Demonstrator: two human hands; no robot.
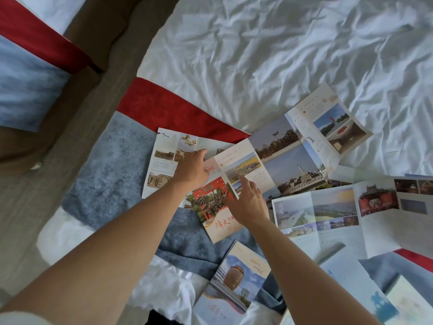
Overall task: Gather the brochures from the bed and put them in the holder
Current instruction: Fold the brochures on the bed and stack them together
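Two bare hands: left hand (pixel 191 171) and right hand (pixel 248 205).

Three unfolded brochures: village-photo brochure (pixel 161 158), long brochure (pixel 293 158), river-view brochure (pixel 328 212).

One folded jar-cover brochure (pixel 236 277).

One red-gate cover panel (pixel 208 207), either a separate brochure or a fold of the long one; impossible to tell.

At least two more blurred sheets at lower right: pale blue sheet (pixel 356 292) and corner sheet (pixel 412 303). Overlaps hide the exact total.

Two beds: near bed (pixel 257 55) and far bed (pixel 21 90).

One blue-grey runner and one red band on each.
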